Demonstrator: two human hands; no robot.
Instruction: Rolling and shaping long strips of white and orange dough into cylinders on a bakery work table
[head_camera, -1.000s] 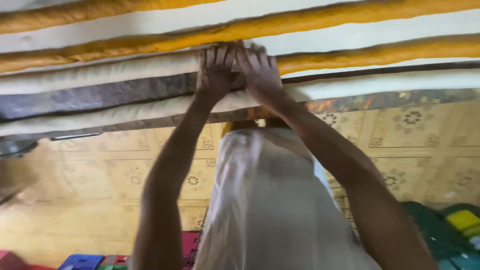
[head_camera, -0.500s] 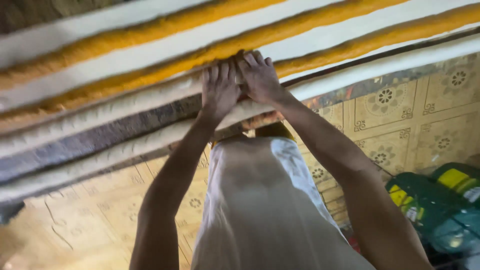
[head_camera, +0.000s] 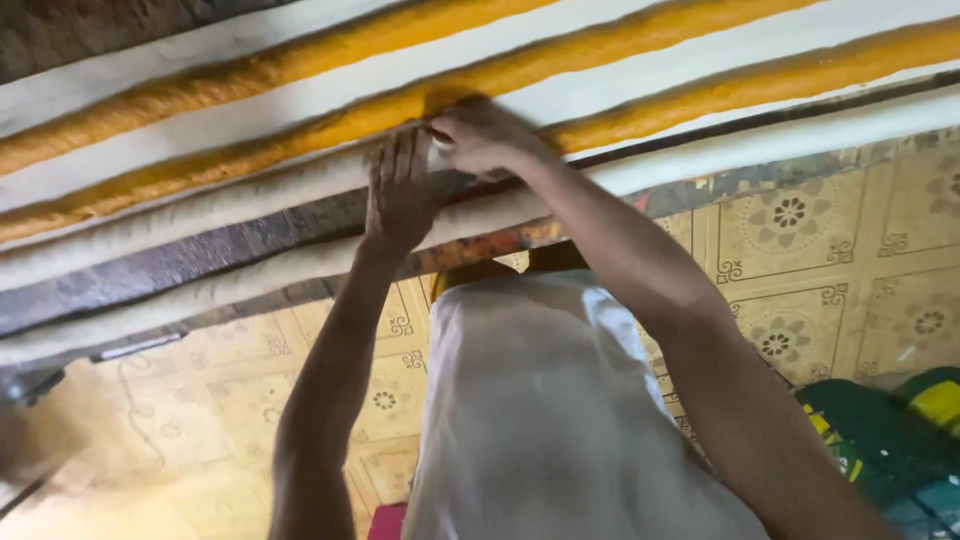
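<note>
Long ropes of soft dough lie side by side along a dark worn table (head_camera: 200, 262), several of them, alternating white and orange. My left hand (head_camera: 402, 190) lies flat, fingers together, on a white dough rope (head_camera: 250, 200) near the table's front. My right hand (head_camera: 485, 138) is curled just beyond it, fingertips pinching at the white rope where it meets an orange dough rope (head_camera: 640, 35). A small white bit shows between its fingers. Both forearms reach forward over my white garment (head_camera: 550, 420).
Under the table edge is a yellow patterned tiled floor (head_camera: 830, 270). At the lower right stand green and yellow plastic items (head_camera: 900, 420). A red object (head_camera: 385, 520) shows at the bottom edge. The table's rim (head_camera: 700, 190) is chipped and multicoloured.
Both hands have shifted from lying together on the near ropes; the right hand has curled and moved farther onto the orange rope. The view has tilted and closed in on the table.
</note>
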